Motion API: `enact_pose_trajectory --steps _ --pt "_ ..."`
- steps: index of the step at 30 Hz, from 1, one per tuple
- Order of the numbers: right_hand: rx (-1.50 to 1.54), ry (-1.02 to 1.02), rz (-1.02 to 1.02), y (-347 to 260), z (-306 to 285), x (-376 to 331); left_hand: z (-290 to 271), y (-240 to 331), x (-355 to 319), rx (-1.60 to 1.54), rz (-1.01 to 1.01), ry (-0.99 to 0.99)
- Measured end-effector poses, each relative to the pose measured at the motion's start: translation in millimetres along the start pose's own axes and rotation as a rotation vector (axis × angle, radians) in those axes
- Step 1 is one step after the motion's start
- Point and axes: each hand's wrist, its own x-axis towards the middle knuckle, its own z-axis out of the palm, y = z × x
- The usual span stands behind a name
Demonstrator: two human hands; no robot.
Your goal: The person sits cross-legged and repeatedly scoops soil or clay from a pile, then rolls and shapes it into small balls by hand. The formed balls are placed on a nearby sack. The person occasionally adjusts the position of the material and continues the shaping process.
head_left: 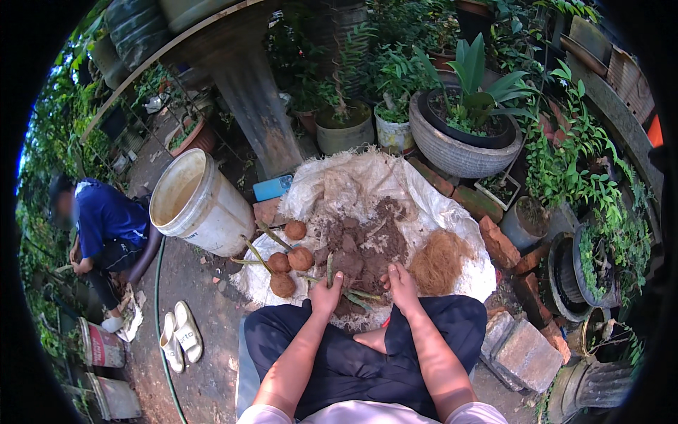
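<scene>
In my left hand [327, 295] a short green stem cutting [329, 267] stands upright, pinched between thumb and fingers. My right hand [401, 288] is closed at the fingertips beside the soil; what it pinches, if anything, is too small to make out. Dark crumbly soil [385, 237] with clods is heaped in front of both hands on a white woven sack [318, 184]. More green cuttings [357, 299] lie between my hands. Left of the soil sit several brown fibre-wrapped balls [301, 258], some with green stems sticking out. A loose pile of brown coconut fibre [441, 263] rests to the right.
A white bucket [233, 215] and a blue phone-like object [272, 188] stand beyond the sack's left side. Bricks [498, 242] edge its right, near a large potted plant [466, 152]. Slippers [187, 332], a green hose [159, 304] and a seated person [109, 219] are at left.
</scene>
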Motion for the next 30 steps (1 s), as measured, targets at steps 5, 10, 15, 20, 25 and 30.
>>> enact_pose_trajectory --steps 5,10,15,20,25,30 --pt "-0.036 -0.027 -0.017 1.4 1.2 1.2 -2.2 2.9 -0.1 -0.417 -0.140 -0.061" --pt "-0.149 -0.059 -0.025 3.5 1.4 0.6 -7.4 10.6 -4.2 -0.680 -0.222 -0.119" --pt "-0.162 -0.059 -0.015 7.7 3.1 1.3 -13.9 16.6 -7.6 -0.691 -0.266 -0.216" --pt "-0.233 -0.083 -0.092 0.6 1.6 -1.7 -13.9 20.7 -11.8 -0.873 -0.257 -0.361" --pt "-0.359 -0.172 -0.269 -13.3 9.1 -17.1 -17.9 20.1 -17.7 -1.070 -0.247 -0.460" --pt "-0.277 -0.250 -0.314 -15.0 22.3 -23.8 -16.8 25.2 -19.7 -1.101 -0.176 -0.502"
